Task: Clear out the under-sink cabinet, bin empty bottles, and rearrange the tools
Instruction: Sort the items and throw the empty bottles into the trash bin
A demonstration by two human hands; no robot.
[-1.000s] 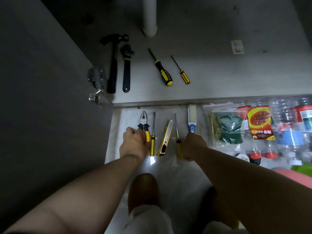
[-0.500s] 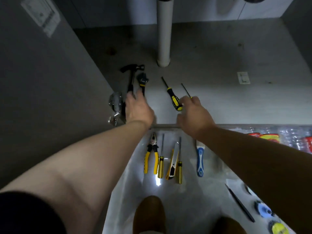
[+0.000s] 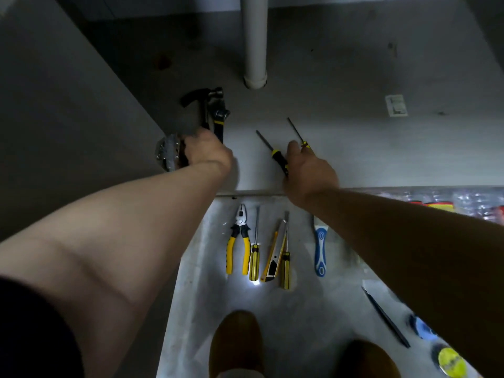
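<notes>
Hammer (image 3: 203, 105) handle under left fingers (image 3: 194, 138).

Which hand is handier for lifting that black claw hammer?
Probably the left hand: it lies on the handle of the black claw hammer, while the right hand is farther off, at the black-and-yellow-handled screwdriver.

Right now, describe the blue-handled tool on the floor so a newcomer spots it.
From the white drain pipe, drop down past the cabinet's front edge to the row of tools on the floor. The blue-handled tool lies at that row's right end, apart from the rest. It alone is blue and white; the pliers, screwdrivers and utility knife are yellow.
</notes>
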